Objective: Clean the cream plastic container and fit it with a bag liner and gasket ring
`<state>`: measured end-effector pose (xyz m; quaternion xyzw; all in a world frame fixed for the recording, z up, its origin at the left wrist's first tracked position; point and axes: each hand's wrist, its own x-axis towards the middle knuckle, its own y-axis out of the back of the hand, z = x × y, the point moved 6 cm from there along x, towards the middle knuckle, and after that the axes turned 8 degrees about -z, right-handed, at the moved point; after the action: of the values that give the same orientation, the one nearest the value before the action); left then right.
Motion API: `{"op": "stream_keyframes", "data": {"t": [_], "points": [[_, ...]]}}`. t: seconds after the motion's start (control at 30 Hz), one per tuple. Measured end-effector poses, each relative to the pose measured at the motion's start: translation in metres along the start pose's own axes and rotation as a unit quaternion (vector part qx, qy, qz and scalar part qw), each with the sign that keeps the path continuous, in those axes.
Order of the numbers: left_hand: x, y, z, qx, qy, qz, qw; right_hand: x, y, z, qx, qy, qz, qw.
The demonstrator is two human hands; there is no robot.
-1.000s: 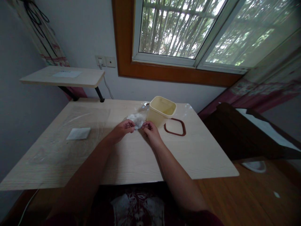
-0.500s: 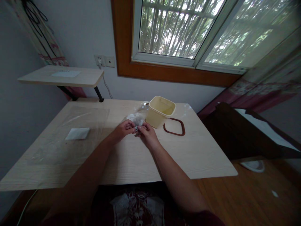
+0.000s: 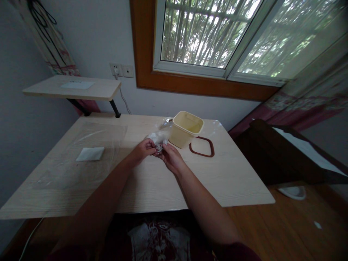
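Observation:
Both hands meet over the middle of the table, their fingers pinched on a crumpled clear plastic bag (image 3: pixel 160 137). My left hand (image 3: pixel 143 150) grips its near left side, and my right hand (image 3: pixel 172 155) grips it from the right. The gathered plastic between the fingertips is partly hidden, and I cannot make out what is inside. Just beyond my right hand stands a pale yellow plastic bin (image 3: pixel 181 135), upright and open at the top. A reddish-brown rounded square ring (image 3: pixel 212 148) lies flat to the bin's right.
A large clear plastic sheet (image 3: pixel 65 170) lies on the left of the table, with a folded white paper (image 3: pixel 90 154) on it. A small raised shelf (image 3: pixel 103 93) on black legs stands at the back left. Beside the table's right side is dark furniture (image 3: pixel 296 156).
My right fingers have shifted slightly on the plastic, and more of the crumpled bag shows between the hands. The bin, ring and sheet stay where they were.

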<state>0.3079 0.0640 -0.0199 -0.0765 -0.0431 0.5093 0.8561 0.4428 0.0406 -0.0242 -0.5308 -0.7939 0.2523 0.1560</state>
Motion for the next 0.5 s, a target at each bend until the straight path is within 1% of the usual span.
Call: {"op": "stream_keyframes", "data": {"t": [0.1, 0.27, 0.37, 0.5], "points": [[-0.0016, -0.0004, 0.0029, 0.007, -0.002, 0.009, 1.000, -0.0009, -0.0004, -0.0027, -0.014, 0.003, -0.010, 1.000], [-0.0016, 0.0030, 0.0036, 0.006, -0.001, 0.019, 1.000, -0.0026, 0.0036, -0.0041, -0.039, -0.010, -0.004, 0.999], [-0.0011, 0.0056, 0.0040, 0.023, -0.007, 0.023, 0.999, -0.0025, 0.0035, -0.0044, -0.056, -0.003, -0.008, 0.998], [-0.0015, 0.0036, 0.0037, 0.013, -0.007, 0.010, 1.000, -0.0014, 0.0009, -0.0047, -0.078, 0.011, -0.015, 0.997]]}}
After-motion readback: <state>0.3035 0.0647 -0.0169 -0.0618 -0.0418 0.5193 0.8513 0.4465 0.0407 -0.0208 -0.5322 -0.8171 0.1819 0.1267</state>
